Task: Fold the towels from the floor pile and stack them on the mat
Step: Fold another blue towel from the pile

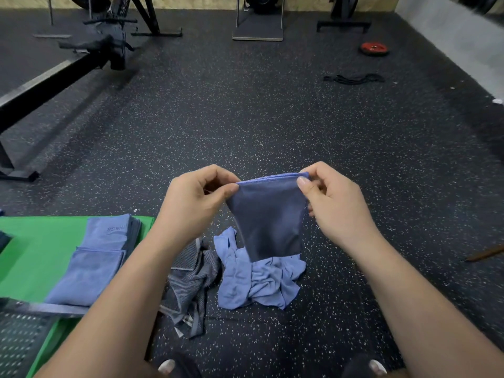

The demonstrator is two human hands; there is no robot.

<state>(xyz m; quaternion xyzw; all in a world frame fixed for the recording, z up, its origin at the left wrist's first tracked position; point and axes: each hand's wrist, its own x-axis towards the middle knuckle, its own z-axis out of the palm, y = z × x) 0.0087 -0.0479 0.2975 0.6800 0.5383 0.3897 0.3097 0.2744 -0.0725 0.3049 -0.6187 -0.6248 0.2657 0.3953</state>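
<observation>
The left grip is pinching one top corner of a blue towel between thumb and forefinger. The right grip is pinching the opposite corner the same way, and the layered hem is running taut between them. The towel is hanging in the air below both grips, narrowing toward its lower end. Whether that end is touching the cloth underneath cannot be told.

Directly beneath the grips, the pile is lying crumpled on the floor: a pale blue piece, and a grey striped towel under the left forearm. Further out, left of and below the left grip, the folded stack is sitting on the green mat.

The cloth is looking thin, light and limp, so it is likely to sag wherever nothing is supporting it. Its layers may slide apart, so the corners and hem seem the best places to hold, pinching through every layer at once.
</observation>
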